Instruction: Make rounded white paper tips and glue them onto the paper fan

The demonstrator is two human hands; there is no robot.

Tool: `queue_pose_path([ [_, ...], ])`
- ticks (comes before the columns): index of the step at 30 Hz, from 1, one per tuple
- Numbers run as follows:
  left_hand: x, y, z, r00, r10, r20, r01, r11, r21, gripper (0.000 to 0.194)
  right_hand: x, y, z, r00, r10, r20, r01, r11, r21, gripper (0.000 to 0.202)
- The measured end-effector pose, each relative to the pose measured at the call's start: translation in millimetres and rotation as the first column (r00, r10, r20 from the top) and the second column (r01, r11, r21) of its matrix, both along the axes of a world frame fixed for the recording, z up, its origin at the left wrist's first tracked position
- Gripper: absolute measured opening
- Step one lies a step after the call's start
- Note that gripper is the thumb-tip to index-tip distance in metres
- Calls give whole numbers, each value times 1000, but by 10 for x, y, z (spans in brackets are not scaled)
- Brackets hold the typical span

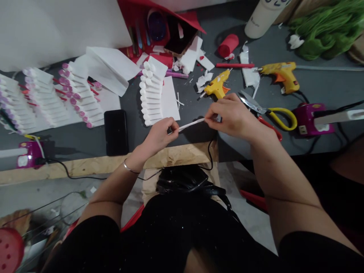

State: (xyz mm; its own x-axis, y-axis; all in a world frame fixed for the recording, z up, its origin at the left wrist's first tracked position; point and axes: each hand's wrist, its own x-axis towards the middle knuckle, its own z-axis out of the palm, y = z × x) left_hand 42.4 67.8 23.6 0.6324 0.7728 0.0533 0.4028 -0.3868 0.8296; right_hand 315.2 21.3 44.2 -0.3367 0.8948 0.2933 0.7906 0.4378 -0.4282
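A thin white strip [192, 124], perhaps twisted paper, stretches between my two hands above the table's front edge. My left hand [163, 132] pinches its left end, and my right hand [224, 115] pinches the other end. Just beyond my left hand lies a fanned row of white rolled pieces [150, 94] on white paper. A yellow glue gun [217, 85] rests right behind my right hand. Scissors [260, 108] with yellow and red handles lie beside my right wrist, partly covered by it.
Rows of purple- and pink-tipped rolls [76, 91] fill the left side, near a black phone-like slab [116, 132]. Another yellow glue gun [280, 74], a purple power block [314, 119], a bottle [264, 19] and green yarn-like material [327, 32] stand right. Paper scraps [203, 81] are scattered midway.
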Motion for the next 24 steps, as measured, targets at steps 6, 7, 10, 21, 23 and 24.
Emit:
queue_pose_path([
  [6, 222, 124, -56, 972, 139, 192, -75, 949, -308, 14, 73, 119, 24, 954, -156, -257, 158, 987, -14, 11],
  [7, 254, 151, -72, 959, 166, 231, -74, 930, -359, 17, 85, 149, 6, 918, -185, -352, 183, 982, -39, 16],
  [10, 338, 222, -110, 897, 264, 355, -67, 875, -480, 30, 118, 253, -104, 690, -266, -673, 276, 956, -96, 41],
  [21, 578, 270, -116, 805, 346, 481, -51, 849, -525, 46, -243, 324, -176, 511, -386, -768, -103, 859, -501, 59],
  [23, 595, 265, -141, 812, 335, 477, -32, 843, -538, 46, -317, 366, -185, 482, -404, -777, -90, 860, -503, 55],
  [24, 599, 262, -145, 815, 337, 471, -20, 829, -558, 47, -341, 388, -197, 472, -413, -779, -75, 862, -502, 53],
])
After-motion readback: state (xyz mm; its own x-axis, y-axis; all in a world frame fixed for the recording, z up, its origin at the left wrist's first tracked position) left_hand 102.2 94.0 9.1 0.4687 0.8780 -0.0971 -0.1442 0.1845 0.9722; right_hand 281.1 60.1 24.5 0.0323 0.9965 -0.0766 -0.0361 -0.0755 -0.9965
